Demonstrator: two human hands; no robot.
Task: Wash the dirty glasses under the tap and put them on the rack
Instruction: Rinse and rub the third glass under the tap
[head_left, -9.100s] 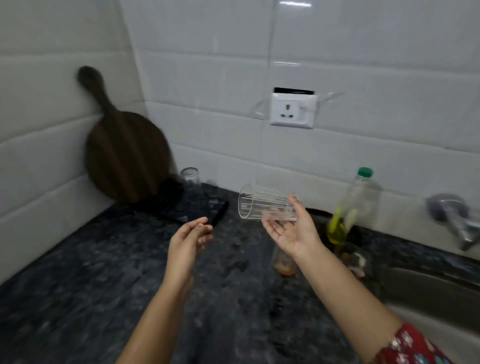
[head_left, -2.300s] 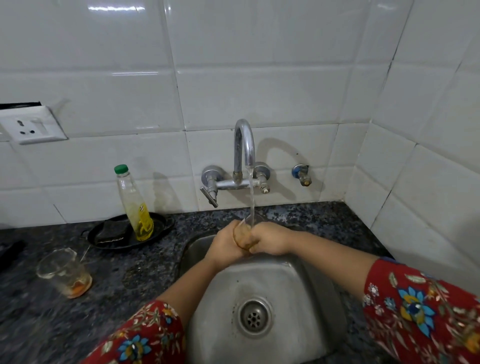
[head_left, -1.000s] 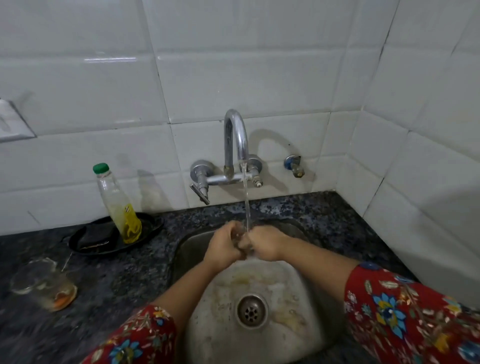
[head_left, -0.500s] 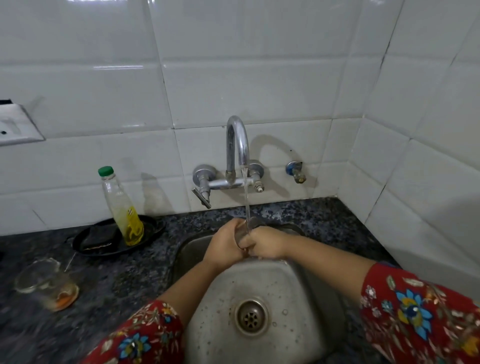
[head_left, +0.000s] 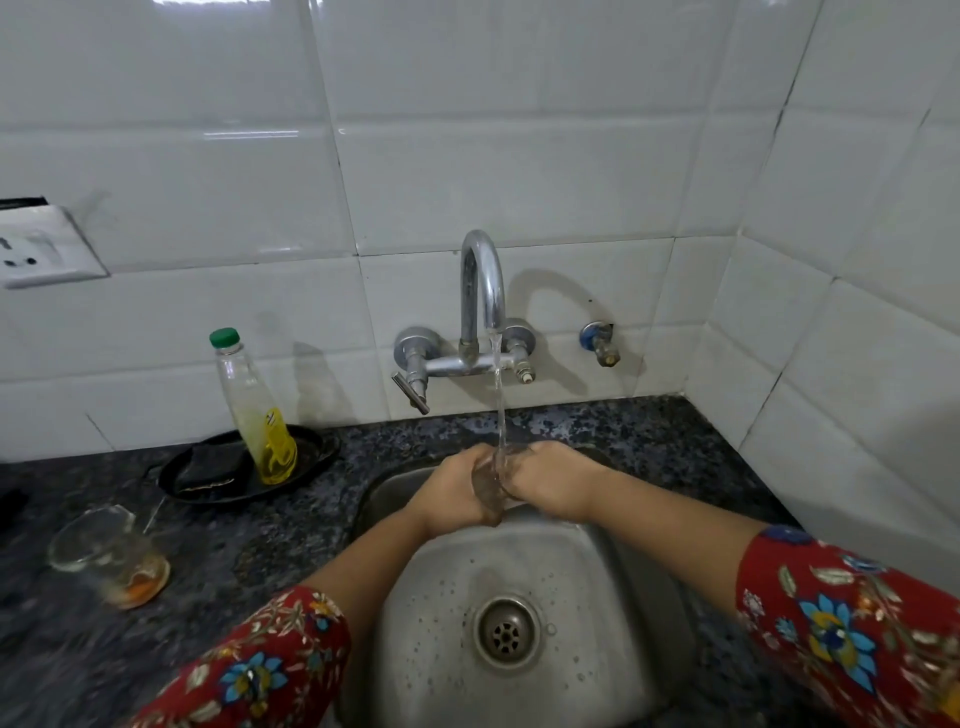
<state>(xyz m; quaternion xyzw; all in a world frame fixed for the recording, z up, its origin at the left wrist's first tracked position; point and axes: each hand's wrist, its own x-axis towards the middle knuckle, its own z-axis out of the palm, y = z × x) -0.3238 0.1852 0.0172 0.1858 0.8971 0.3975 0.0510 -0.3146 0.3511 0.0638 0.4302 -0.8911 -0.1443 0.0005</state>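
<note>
Clear glass (head_left: 492, 480) sits under the tap (head_left: 483, 291) stream, left hand (head_left: 457, 496) and right hand (head_left: 553, 486) both clamped around it; 1 dirty tumbler (head_left: 106, 556) waits on the bench (head_left: 260, 535).

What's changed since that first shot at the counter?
The clean glass has left the right hand; both hands now grip another glass under the running tap, left hand too. View swung right to the sink. The dirty glass and bottle stay put.
</note>
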